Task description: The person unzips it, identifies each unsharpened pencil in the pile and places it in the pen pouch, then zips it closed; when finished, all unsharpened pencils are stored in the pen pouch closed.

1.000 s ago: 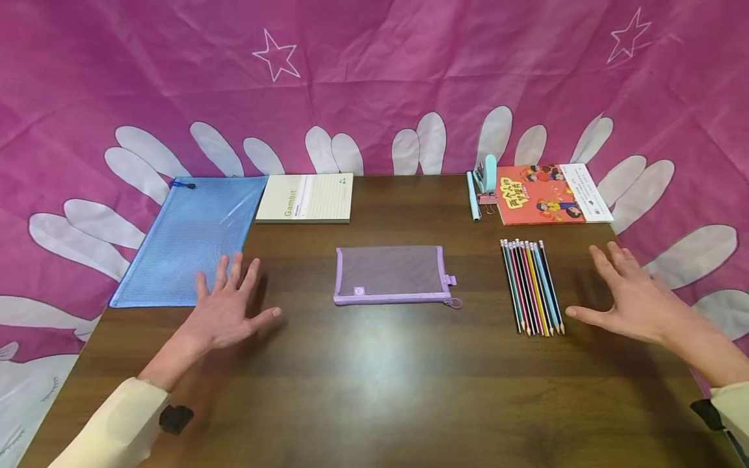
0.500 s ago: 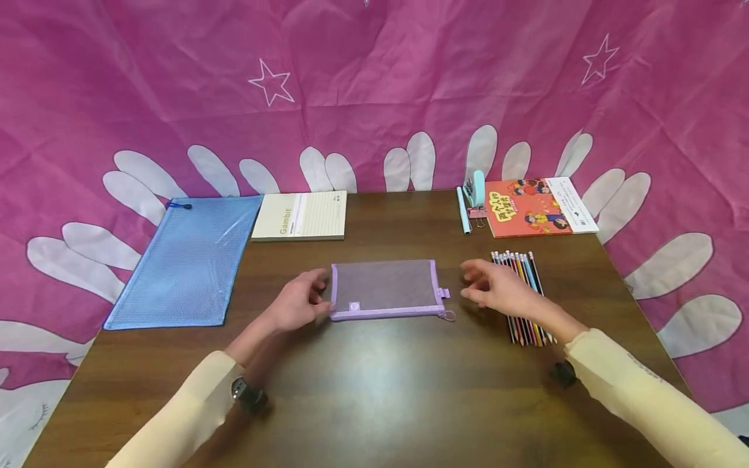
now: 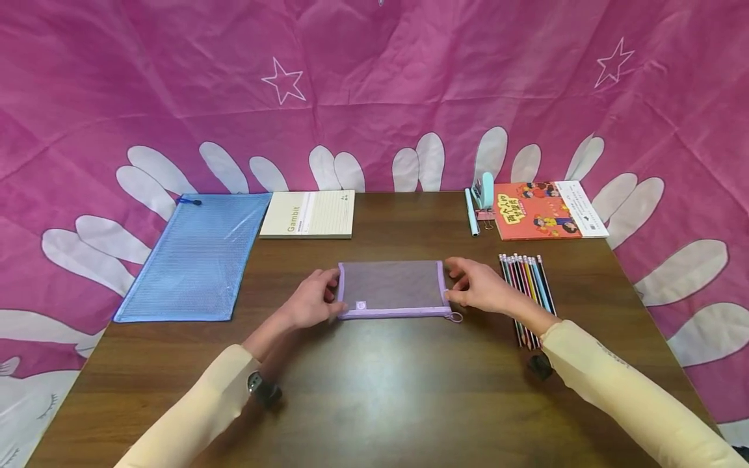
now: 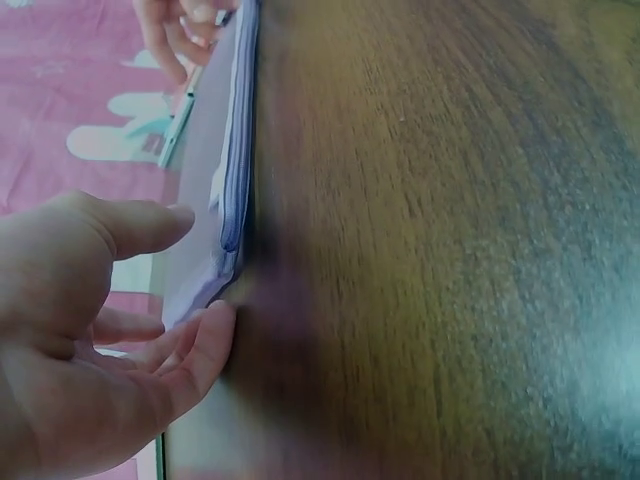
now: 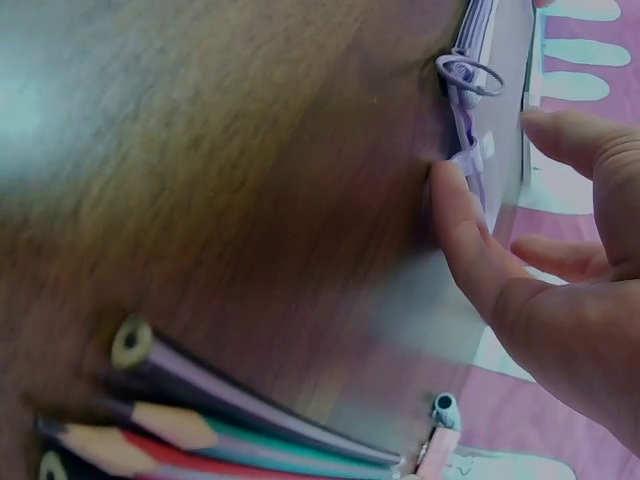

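Wearing cream sleeves, the right one bearing writing too small to read, I stretch both arms over a brown wood-grain worktop marked by a patch of glare. My left grip and right grip stand at the two ends of a purple-edged mesh pouch, which lies flat between them. Both are loose and unclenched, fingers gently bent at its ends, thumbs spread apart from them; how firmly either touches I cannot tell. The pouch's zip faces me, ring pull at the right, a small label near the left whose print is unreadable; the worktop shows through the mesh. Partly under my right forearm lie pencils, points towards me. At left is a blue see-through zip folder. Farther back, a cream notebook reads "Gambit". At right, a pale blue pen, a mint stapler-like tool and a pink binder clip neighbour a red book whose title begins "两个人的". Behind hangs a pink cloth with star outlines and white petal shapes.
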`<move>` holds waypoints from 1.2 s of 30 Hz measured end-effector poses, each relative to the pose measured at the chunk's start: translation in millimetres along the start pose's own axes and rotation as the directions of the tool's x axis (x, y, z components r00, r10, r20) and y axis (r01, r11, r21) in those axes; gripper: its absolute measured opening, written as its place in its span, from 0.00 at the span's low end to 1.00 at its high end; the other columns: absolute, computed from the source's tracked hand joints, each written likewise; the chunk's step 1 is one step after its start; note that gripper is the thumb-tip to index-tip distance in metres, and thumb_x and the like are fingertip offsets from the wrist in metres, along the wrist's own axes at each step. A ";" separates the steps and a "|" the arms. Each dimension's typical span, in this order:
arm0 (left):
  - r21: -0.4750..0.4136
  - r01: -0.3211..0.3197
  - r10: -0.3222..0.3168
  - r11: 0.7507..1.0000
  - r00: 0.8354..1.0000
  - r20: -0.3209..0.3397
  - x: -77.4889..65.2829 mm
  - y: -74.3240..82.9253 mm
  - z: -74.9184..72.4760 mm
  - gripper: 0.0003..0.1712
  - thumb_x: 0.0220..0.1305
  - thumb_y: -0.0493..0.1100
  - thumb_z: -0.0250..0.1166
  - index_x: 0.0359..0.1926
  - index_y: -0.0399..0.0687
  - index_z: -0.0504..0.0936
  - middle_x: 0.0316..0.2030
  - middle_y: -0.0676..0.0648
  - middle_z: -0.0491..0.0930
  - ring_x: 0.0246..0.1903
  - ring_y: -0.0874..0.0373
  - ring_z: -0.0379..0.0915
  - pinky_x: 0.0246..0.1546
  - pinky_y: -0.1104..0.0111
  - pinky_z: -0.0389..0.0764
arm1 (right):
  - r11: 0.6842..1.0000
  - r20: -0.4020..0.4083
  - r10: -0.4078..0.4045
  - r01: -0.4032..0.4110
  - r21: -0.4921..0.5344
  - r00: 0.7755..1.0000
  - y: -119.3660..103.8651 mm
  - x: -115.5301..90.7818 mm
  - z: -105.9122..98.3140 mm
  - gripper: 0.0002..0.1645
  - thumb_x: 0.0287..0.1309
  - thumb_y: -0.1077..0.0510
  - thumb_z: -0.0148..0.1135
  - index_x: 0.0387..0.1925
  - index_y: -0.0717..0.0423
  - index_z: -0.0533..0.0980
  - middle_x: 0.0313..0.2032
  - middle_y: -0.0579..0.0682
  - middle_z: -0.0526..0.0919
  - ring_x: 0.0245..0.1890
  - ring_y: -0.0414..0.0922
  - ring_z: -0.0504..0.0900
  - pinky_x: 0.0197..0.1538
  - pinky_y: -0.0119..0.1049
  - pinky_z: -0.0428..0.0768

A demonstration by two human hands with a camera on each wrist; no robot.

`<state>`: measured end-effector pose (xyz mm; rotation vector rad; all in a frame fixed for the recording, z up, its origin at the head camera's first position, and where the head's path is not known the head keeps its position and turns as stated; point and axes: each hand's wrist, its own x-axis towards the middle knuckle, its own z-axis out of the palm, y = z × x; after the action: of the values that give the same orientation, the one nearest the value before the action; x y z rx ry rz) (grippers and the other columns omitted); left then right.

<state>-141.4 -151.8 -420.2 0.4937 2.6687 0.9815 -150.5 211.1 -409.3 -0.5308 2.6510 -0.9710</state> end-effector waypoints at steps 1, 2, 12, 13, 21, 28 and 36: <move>-0.001 0.004 -0.004 1.000 1.000 0.001 0.7 0.8 0.6 0.44 0.56 0.39 0.74 0.69 0.28 0.64 0.50 0.37 0.72 0.44 0.49 0.74 0.47 0.58 0.78 | 1.000 0.001 0.001 -0.001 -0.002 1.000 -0.1 0.4 0.3 0.43 0.54 0.59 0.73 0.66 0.71 0.64 0.50 0.66 0.78 0.41 0.51 0.83 0.42 0.45 0.83; -0.005 0.009 -0.009 1.000 1.000 0.000 1.6 1.3 1.1 0.44 0.56 0.38 0.74 0.69 0.28 0.64 0.50 0.37 0.72 0.44 0.49 0.74 0.47 0.58 0.78 | 1.000 0.002 -0.003 0.003 -0.003 1.000 -0.1 1.0 0.7 0.43 0.53 0.59 0.73 0.66 0.71 0.64 0.50 0.66 0.77 0.41 0.52 0.83 0.42 0.45 0.83; -0.027 0.043 -0.043 0.999 0.999 -0.007 6.8 5.4 6.2 0.45 0.55 0.37 0.74 0.69 0.27 0.64 0.49 0.36 0.71 0.43 0.50 0.73 0.44 0.61 0.79 | 0.999 -0.019 -0.045 0.045 -0.005 0.999 -3.8 7.9 9.8 0.46 0.47 0.60 0.77 0.63 0.76 0.65 0.47 0.67 0.74 0.42 0.55 0.82 0.44 0.46 0.83; -0.024 0.049 -0.049 0.998 0.999 -0.006 6.8 6.2 6.5 0.44 0.55 0.37 0.74 0.69 0.28 0.64 0.50 0.36 0.70 0.43 0.50 0.73 0.45 0.61 0.79 | 0.999 -0.018 -0.044 0.043 -0.003 0.999 -3.9 8.5 10.7 0.46 0.47 0.60 0.77 0.63 0.77 0.65 0.47 0.67 0.74 0.42 0.55 0.82 0.44 0.45 0.83; -0.030 0.082 -0.082 0.996 0.997 0.000 7.5 9.6 7.1 0.44 0.55 0.36 0.74 0.70 0.29 0.64 0.50 0.38 0.70 0.43 0.50 0.72 0.45 0.61 0.78 | 0.999 -0.038 0.001 0.000 0.035 0.999 -4.3 9.5 11.6 0.46 0.46 0.63 0.78 0.63 0.77 0.65 0.49 0.67 0.73 0.43 0.55 0.81 0.45 0.45 0.83; -0.017 0.088 -0.088 0.996 0.996 0.001 8.4 11.3 6.5 0.45 0.56 0.38 0.74 0.70 0.29 0.63 0.50 0.38 0.70 0.43 0.51 0.72 0.44 0.62 0.78 | 0.991 -0.011 0.073 -0.071 0.114 0.997 -4.1 8.2 9.5 0.46 0.48 0.65 0.76 0.66 0.74 0.64 0.52 0.66 0.72 0.46 0.56 0.80 0.47 0.44 0.83; -0.028 0.097 -0.097 0.995 0.995 -0.028 9.4 11.9 8.9 0.41 0.57 0.40 0.70 0.69 0.29 0.65 0.49 0.37 0.72 0.44 0.48 0.72 0.46 0.58 0.77 | 0.958 0.042 0.103 -0.111 0.263 0.994 -1.2 9.7 5.4 0.42 0.51 0.66 0.74 0.65 0.74 0.65 0.52 0.68 0.72 0.48 0.58 0.79 0.46 0.41 0.82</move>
<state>-144.1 -134.4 -420.0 0.3430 2.6742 1.0018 -157.0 203.0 -413.7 -0.3333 2.4422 -1.2494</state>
